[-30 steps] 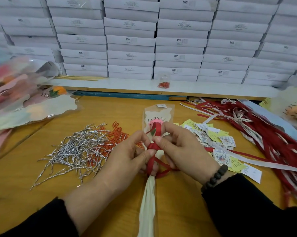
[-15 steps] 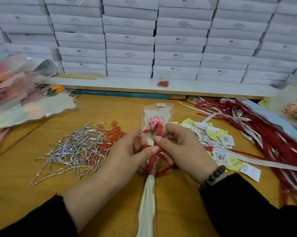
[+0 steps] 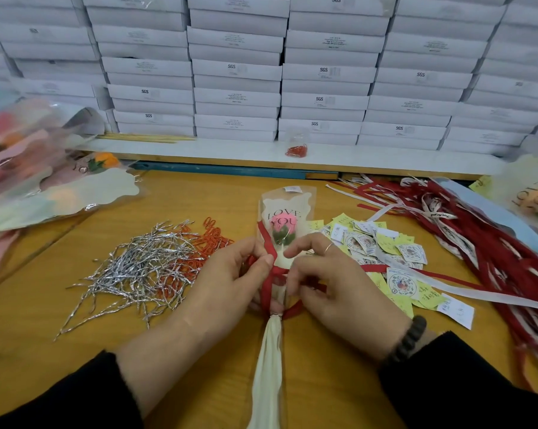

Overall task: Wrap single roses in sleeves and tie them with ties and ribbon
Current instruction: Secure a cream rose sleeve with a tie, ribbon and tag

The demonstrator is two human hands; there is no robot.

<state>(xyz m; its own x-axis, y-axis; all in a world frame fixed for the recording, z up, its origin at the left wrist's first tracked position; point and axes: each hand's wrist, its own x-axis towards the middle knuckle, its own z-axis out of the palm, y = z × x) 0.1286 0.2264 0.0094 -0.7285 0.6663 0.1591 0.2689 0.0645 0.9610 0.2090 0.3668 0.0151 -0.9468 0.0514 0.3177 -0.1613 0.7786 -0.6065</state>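
Item: sleeved rose [image 3: 282,226] on counter [image 3: 199,351]. Left hand [image 3: 230,280] and right hand [image 3: 332,283] each pinch red ribbon [image 3: 266,289]. Risk: a strand slips, the half-formed bow loosens.

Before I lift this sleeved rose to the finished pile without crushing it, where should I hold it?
Grip the sleeved rose at its gathered neck, just below the red ribbon, from the near side. There the sleeve narrows to a firm twisted tail; the wide top holds the soft bloom.

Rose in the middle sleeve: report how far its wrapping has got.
Done: the pink rose sits inside its sleeve. In hand: the left hand pinches the red ribbon while the right hand works it around the neck; no finished bow shows. Left: tightening that tie.
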